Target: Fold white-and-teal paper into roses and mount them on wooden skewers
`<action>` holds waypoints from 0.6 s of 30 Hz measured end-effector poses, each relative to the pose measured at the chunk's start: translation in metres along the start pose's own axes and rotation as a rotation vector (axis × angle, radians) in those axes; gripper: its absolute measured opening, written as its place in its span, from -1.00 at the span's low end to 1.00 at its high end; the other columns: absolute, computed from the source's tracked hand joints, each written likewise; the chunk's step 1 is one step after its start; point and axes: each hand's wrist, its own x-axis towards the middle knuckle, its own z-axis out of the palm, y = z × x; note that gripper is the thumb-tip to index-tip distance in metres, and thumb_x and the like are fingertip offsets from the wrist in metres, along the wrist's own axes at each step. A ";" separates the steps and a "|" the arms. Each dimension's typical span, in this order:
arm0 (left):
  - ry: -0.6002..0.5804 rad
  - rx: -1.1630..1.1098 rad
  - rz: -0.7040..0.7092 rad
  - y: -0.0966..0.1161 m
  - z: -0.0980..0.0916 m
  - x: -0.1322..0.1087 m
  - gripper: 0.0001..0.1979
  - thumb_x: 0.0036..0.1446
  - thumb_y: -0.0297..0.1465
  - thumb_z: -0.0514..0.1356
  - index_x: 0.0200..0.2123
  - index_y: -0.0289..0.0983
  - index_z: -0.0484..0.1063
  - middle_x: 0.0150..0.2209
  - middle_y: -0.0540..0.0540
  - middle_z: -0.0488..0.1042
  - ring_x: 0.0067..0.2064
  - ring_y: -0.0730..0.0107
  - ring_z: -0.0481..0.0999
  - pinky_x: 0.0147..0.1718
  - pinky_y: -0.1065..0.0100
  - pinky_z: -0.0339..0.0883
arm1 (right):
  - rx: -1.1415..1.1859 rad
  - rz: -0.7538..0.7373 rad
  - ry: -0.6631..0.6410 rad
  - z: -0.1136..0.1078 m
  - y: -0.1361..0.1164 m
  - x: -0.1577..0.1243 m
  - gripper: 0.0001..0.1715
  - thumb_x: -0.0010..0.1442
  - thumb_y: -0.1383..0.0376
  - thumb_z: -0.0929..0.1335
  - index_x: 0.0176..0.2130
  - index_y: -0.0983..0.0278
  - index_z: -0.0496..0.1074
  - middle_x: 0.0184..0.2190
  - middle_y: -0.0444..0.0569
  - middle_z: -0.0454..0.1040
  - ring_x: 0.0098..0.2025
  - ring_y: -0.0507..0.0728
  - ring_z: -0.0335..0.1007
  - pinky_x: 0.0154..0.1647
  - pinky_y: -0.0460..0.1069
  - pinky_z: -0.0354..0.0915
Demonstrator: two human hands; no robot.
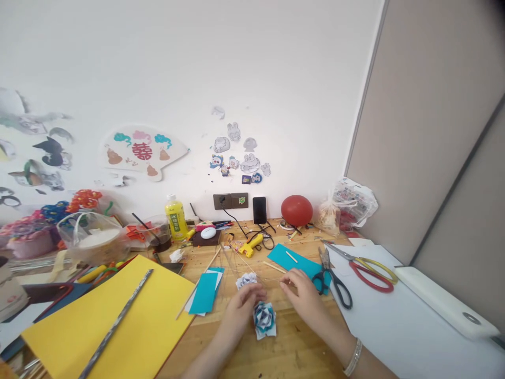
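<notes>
My left hand (245,301) is in the middle of the table with its fingers curled and close together; what is between them, if anything, I cannot make out. Just beyond its fingers lies a white folded-paper flower (246,279). A blue-and-white folded-paper flower (264,319) sits beside the hand, on the right. My right hand (302,292) is a little apart from the left, its thumb and forefinger drawn together in a pinch; anything held there is too small to tell. A thin wooden stick (274,267) lies behind its fingertips.
Blue paper (290,259) and black-handled scissors (331,276) lie right, with red-and-yellow-handled scissors (373,271) on white sheets (398,316). Left are blue strips (205,292) and yellow paper (130,305). Behind are a yellow glue gun (251,246), phone (259,209) and red balloon (296,210).
</notes>
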 end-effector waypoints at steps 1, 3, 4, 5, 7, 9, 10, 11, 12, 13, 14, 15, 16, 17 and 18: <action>-0.023 0.038 0.013 0.007 -0.003 -0.001 -0.82 -0.12 -0.50 0.33 -0.34 -0.27 0.53 -0.28 -0.11 0.58 -0.12 0.21 0.50 -0.07 0.32 0.27 | 0.010 0.001 -0.033 -0.002 -0.002 0.000 -0.86 0.11 0.41 0.28 -0.46 0.25 0.37 -0.46 -0.07 0.46 -0.36 0.13 0.39 -0.35 0.00 0.31; -0.095 0.125 0.019 0.022 -0.011 -0.006 -0.69 -0.11 -0.51 0.33 -0.21 -0.24 0.52 -0.08 -0.14 0.54 0.05 0.17 0.42 0.07 0.26 0.17 | 0.039 -0.002 -0.101 -0.005 -0.008 0.000 -0.85 0.09 0.43 0.30 -0.48 0.25 0.38 -0.49 -0.11 0.47 -0.38 0.11 0.41 -0.37 -0.03 0.31; -0.153 0.175 0.008 0.028 -0.016 -0.010 -0.61 -0.13 -0.50 0.34 -0.14 -0.23 0.50 -0.03 -0.17 0.51 0.09 0.13 0.39 0.09 0.21 0.15 | 0.056 -0.004 -0.132 -0.007 -0.012 0.000 -0.85 0.08 0.44 0.31 -0.49 0.25 0.39 -0.50 -0.13 0.48 -0.39 0.09 0.42 -0.38 -0.05 0.30; -0.225 0.226 -0.006 0.034 -0.021 -0.014 -0.51 -0.19 -0.53 0.37 -0.09 -0.22 0.49 0.00 -0.20 0.49 0.10 0.09 0.38 0.10 0.16 0.15 | 0.074 -0.005 -0.159 -0.008 -0.016 -0.001 -0.85 0.07 0.45 0.33 -0.48 0.25 0.40 -0.49 -0.14 0.49 -0.39 0.08 0.43 -0.38 -0.06 0.30; -0.321 0.341 -0.013 0.039 -0.030 -0.021 -0.27 -0.38 -0.62 0.42 -0.02 -0.18 0.45 0.10 -0.18 0.41 0.15 0.02 0.32 0.16 0.11 0.06 | 0.111 -0.001 -0.196 -0.010 -0.022 -0.002 -0.88 0.07 0.45 0.34 -0.44 0.25 0.43 -0.45 -0.15 0.51 -0.37 0.07 0.44 -0.37 -0.07 0.30; -0.336 0.442 0.014 0.036 -0.035 -0.027 -0.19 -0.40 -0.66 0.39 0.03 -0.12 0.41 0.15 -0.15 0.36 0.19 -0.02 0.26 0.19 0.07 -0.01 | 0.144 0.002 -0.214 -0.010 -0.027 -0.002 -0.90 0.06 0.45 0.36 -0.38 0.26 0.43 -0.40 -0.12 0.52 -0.32 0.08 0.45 -0.32 -0.06 0.32; -0.332 0.487 0.040 0.033 -0.036 -0.028 -0.19 -0.37 -0.66 0.37 0.05 -0.10 0.39 0.16 -0.14 0.35 0.20 -0.02 0.25 0.19 0.08 -0.01 | 0.159 -0.002 -0.222 -0.010 -0.028 -0.003 -0.89 0.05 0.45 0.37 -0.36 0.26 0.42 -0.38 -0.11 0.51 -0.29 0.09 0.44 -0.29 -0.05 0.32; -0.326 0.529 0.073 0.028 -0.035 -0.028 -0.21 -0.32 -0.66 0.34 0.06 -0.09 0.38 0.15 -0.14 0.35 0.19 -0.01 0.25 0.18 0.10 0.00 | 0.175 -0.012 -0.231 -0.009 -0.029 -0.003 -0.87 0.03 0.46 0.39 -0.35 0.27 0.41 -0.36 -0.10 0.51 -0.27 0.10 0.43 -0.26 -0.04 0.32; -0.325 0.567 0.108 0.023 -0.032 -0.027 -0.23 -0.29 -0.65 0.32 0.07 -0.09 0.37 0.14 -0.14 0.36 0.17 0.00 0.28 0.16 0.13 0.04 | 0.191 -0.028 -0.244 -0.008 -0.030 -0.004 -0.84 0.01 0.46 0.40 -0.34 0.27 0.41 -0.34 -0.10 0.50 -0.25 0.10 0.42 -0.23 -0.03 0.31; -0.323 0.602 0.147 0.019 -0.029 -0.026 -0.28 -0.25 -0.63 0.30 0.07 -0.10 0.38 0.11 -0.14 0.39 0.12 0.02 0.33 0.12 0.17 0.10 | 0.206 -0.047 -0.259 -0.008 -0.031 -0.004 -0.82 0.00 0.47 0.41 -0.34 0.26 0.41 -0.33 -0.11 0.49 -0.23 0.09 0.41 -0.20 -0.03 0.30; -0.326 0.634 0.185 0.015 -0.026 -0.024 -0.34 -0.20 -0.60 0.28 0.05 -0.10 0.40 0.07 -0.13 0.42 0.08 0.05 0.37 0.08 0.20 0.15 | 0.220 -0.065 -0.274 -0.007 -0.031 -0.005 -0.81 0.00 0.47 0.42 -0.34 0.25 0.41 -0.33 -0.12 0.48 -0.22 0.09 0.40 -0.19 -0.03 0.29; -0.327 0.666 0.218 0.011 -0.022 -0.023 -0.39 -0.18 -0.58 0.28 0.02 -0.11 0.42 0.02 -0.13 0.46 0.03 0.07 0.39 0.04 0.23 0.19 | 0.231 -0.081 -0.288 -0.006 -0.031 -0.005 -0.81 0.00 0.47 0.42 -0.34 0.25 0.40 -0.33 -0.12 0.47 -0.21 0.09 0.38 -0.18 -0.03 0.28; -0.330 0.702 0.248 0.009 -0.020 -0.021 -0.42 -0.19 -0.58 0.28 -0.01 -0.13 0.44 -0.03 -0.12 0.48 -0.02 0.08 0.41 0.00 0.23 0.22 | 0.240 -0.091 -0.299 -0.006 -0.030 -0.005 -0.83 0.02 0.45 0.41 -0.34 0.24 0.40 -0.33 -0.12 0.46 -0.21 0.09 0.37 -0.18 -0.03 0.27; -0.332 0.741 0.274 0.007 -0.018 -0.019 -0.43 -0.22 -0.58 0.29 -0.04 -0.14 0.45 -0.08 -0.11 0.49 -0.05 0.09 0.41 -0.03 0.23 0.23 | 0.246 -0.097 -0.305 -0.005 -0.030 -0.005 -0.85 0.03 0.43 0.41 -0.34 0.24 0.40 -0.33 -0.12 0.44 -0.21 0.09 0.36 -0.18 -0.02 0.26; -0.330 0.785 0.297 0.006 -0.017 -0.018 -0.42 -0.26 -0.60 0.30 -0.06 -0.15 0.45 -0.11 -0.10 0.49 -0.07 0.09 0.41 -0.05 0.22 0.23 | 0.249 -0.098 -0.308 -0.005 -0.029 -0.005 -0.87 0.05 0.41 0.40 -0.34 0.24 0.40 -0.32 -0.11 0.43 -0.21 0.09 0.35 -0.17 -0.01 0.25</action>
